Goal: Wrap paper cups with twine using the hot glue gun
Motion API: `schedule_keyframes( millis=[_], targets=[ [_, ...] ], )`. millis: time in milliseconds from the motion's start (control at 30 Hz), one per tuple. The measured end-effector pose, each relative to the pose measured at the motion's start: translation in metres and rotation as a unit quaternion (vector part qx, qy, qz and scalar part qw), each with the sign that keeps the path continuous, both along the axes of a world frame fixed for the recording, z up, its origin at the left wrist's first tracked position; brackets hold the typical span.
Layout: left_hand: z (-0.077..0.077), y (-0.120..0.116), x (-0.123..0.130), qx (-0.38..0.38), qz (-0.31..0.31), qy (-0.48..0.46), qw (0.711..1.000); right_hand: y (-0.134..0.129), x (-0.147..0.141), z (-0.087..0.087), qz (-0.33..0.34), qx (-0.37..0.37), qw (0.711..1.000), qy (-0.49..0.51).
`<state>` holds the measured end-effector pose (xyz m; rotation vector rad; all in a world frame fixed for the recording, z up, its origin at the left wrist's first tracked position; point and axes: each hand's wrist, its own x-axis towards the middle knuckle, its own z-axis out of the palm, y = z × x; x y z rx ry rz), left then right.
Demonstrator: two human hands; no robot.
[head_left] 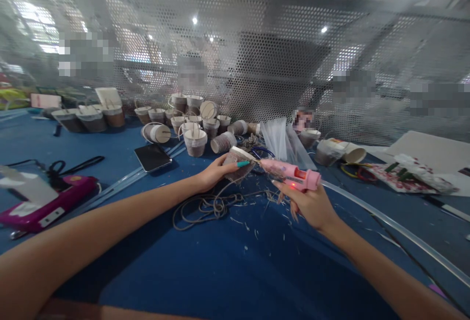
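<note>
My left hand is closed around a small cup with a white rim and a grey-brown wrapped side, tilted toward the right. In my right hand is a pink hot glue gun with a red light showing on its body. Its nozzle meets or almost meets the cup near the rim; I cannot tell whether they touch. From the cup a thin grey-brown cord runs down into a loose coil on the blue table. Pale glue strands lie scattered below the glue gun.
Several similar cups stand or lie along the back. On the left are a dark phone and a magenta power strip. Clear plastic sheets lie behind the glue gun, before a perforated metal screen.
</note>
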<state>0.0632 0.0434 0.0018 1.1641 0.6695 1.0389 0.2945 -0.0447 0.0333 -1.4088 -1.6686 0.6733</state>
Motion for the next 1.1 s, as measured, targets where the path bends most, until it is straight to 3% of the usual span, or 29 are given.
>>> schedule_keyframes(
  millis=[733,1100],
  targets=[
    [0.001,0.000,0.000,0.010,0.006,-0.004,1.000,0.002,0.000,0.005,0.007,0.025,1.000,0.007],
    [0.001,-0.004,-0.001,0.064,0.027,0.091,0.993,-0.004,-0.010,0.008,0.002,0.009,0.999,0.038]
  ],
)
